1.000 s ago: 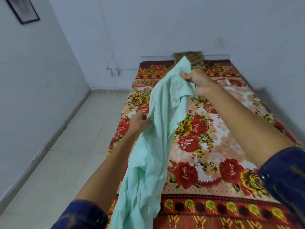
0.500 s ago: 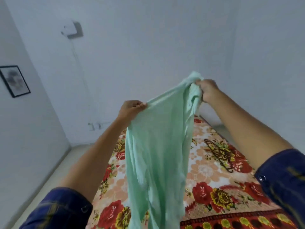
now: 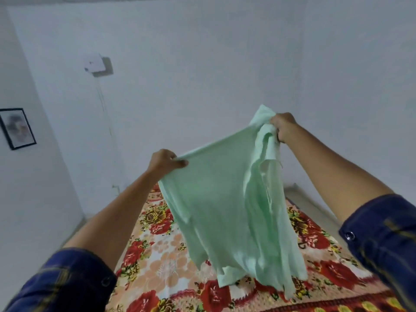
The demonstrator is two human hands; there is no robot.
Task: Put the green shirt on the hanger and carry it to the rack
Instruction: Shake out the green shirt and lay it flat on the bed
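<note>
I hold a pale green shirt (image 3: 225, 210) up in the air in front of me, above the bed. My left hand (image 3: 165, 162) pinches its upper edge at the left. My right hand (image 3: 282, 126) grips a bunched part of the cloth higher up at the right. The fabric is stretched between both hands and hangs down loosely, its lower end close to the bedspread. No hanger and no rack are in view.
A bed with a red and yellow floral cover (image 3: 162, 266) lies below the shirt. White walls surround it. A framed picture (image 3: 16, 128) hangs on the left wall and a white box (image 3: 96, 64) is mounted on the far wall.
Both hands have lifted the shirt up off the bed and moved apart, spreading the cloth wider. The view has tilted up toward the wall.
</note>
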